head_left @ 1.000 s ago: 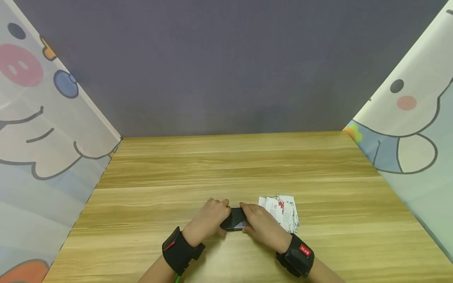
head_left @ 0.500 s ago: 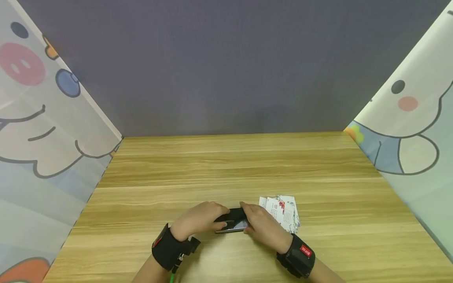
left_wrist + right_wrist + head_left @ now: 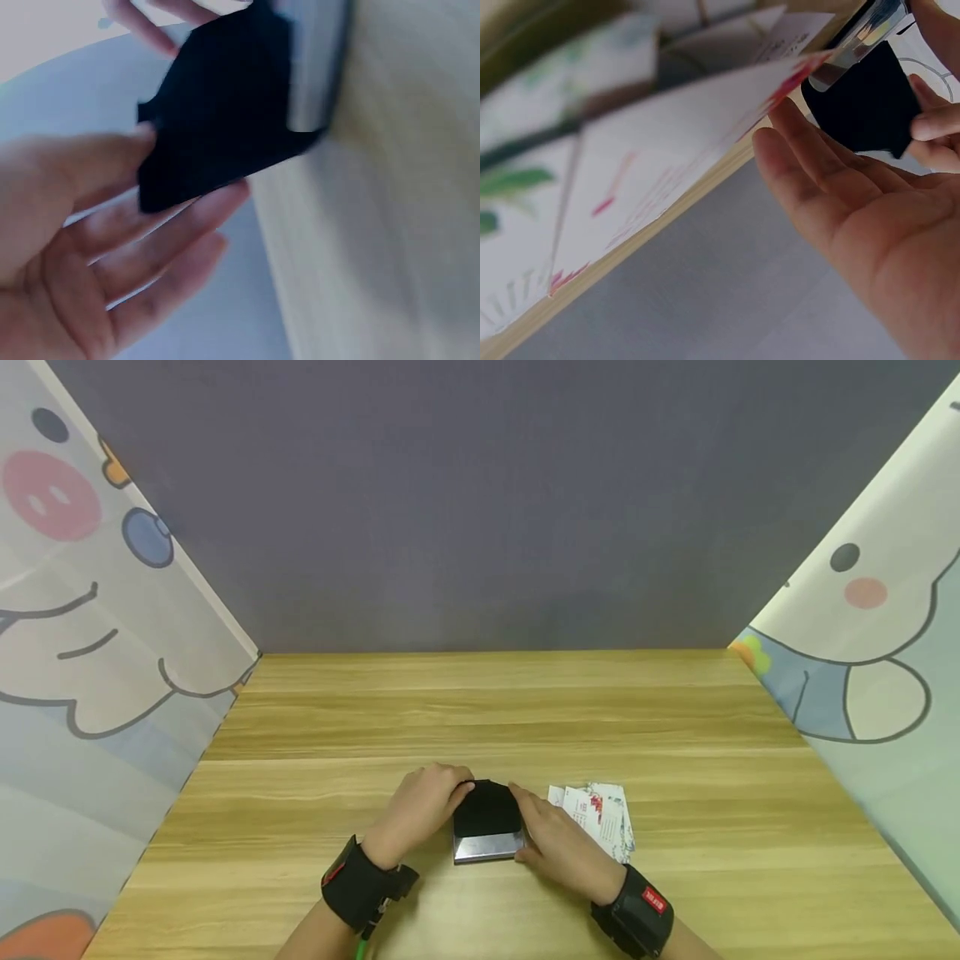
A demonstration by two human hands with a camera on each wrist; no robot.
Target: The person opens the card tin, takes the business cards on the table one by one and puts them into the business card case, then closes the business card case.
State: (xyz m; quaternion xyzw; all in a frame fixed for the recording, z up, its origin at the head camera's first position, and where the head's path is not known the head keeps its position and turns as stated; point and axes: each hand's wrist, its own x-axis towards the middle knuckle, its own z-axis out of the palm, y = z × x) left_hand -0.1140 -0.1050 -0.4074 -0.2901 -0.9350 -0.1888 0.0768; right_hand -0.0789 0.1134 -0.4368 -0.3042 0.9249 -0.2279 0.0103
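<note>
A black card case (image 3: 489, 847) with a shiny metal front part stands at the middle of the table's near side. Its black flap (image 3: 217, 105) is lifted and shows dark in the left wrist view. My left hand (image 3: 417, 806) pinches the flap's upper left corner between thumb and fingers. At the case's right side, my right hand (image 3: 564, 850) holds the edge, thumb near the front and fingers behind. Just beyond that hand lies a loose pile of printed cards (image 3: 606, 814), white with red and green floral patterns; the hand partly covers it in the head view.
The wooden table (image 3: 480, 710) runs back to a dark grey panel (image 3: 480, 510). Cartoon-printed panels (image 3: 877, 635) flank both sides. Each wrist wears a black band (image 3: 636, 914), and a green cable (image 3: 362, 948) hangs from the left one.
My left hand has shifted from the case's left side up to its far left corner, lifting the black flap and baring more metal. The right hand has stayed at the right edge.
</note>
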